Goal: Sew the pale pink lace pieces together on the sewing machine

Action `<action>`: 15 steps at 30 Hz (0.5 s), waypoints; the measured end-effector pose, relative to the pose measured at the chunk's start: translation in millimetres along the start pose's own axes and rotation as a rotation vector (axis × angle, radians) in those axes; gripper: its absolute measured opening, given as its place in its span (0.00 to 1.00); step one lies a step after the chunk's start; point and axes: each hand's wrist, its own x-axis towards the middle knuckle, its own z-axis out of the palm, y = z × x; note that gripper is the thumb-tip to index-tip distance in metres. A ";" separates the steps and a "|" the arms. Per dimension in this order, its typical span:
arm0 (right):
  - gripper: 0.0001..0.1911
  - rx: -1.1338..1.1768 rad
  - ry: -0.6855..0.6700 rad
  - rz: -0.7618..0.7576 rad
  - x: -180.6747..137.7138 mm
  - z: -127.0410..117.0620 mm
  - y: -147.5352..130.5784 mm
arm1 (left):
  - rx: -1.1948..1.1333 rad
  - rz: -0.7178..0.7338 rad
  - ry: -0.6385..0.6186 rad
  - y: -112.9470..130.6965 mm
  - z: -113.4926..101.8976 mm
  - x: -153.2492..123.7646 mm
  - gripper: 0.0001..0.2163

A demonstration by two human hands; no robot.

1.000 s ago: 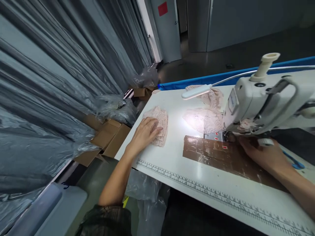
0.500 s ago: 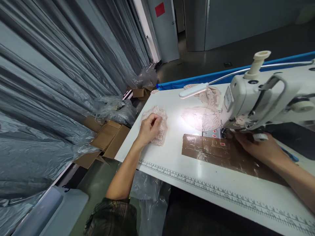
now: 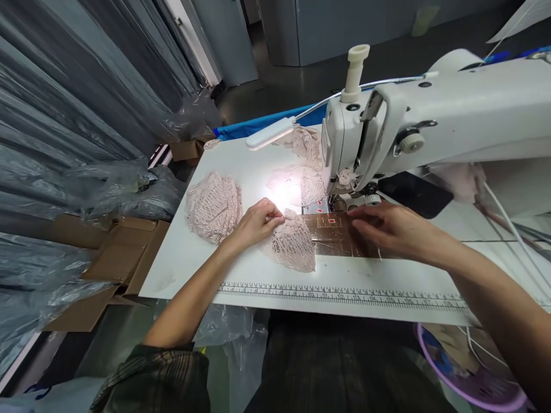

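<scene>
My left hand pinches the top edge of a pink lace piece, which lies on the white table beside the brown taped plate. A stack of the same pink lace pieces rests to the left of that hand. My right hand hovers over the brown plate just in front of the sewing machine's needle area, fingers stretched toward the lace piece and holding nothing I can see. The white sewing machine stands at the right.
A lamp on a flexible neck lights more lace behind the needle. A ruler strip runs along the table's front edge. Cardboard boxes and plastic sheeting sit at left; a purple basket sits below right.
My left hand has lifted one lace piece off the stack and carried it right toward the needle. My right hand has come away from under the machine head. The view swung right.
</scene>
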 end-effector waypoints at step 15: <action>0.21 0.756 -0.227 -0.018 12.0 45.9 -28.7 | -0.776 -0.182 -0.079 42.8 -1.5 -0.4 0.19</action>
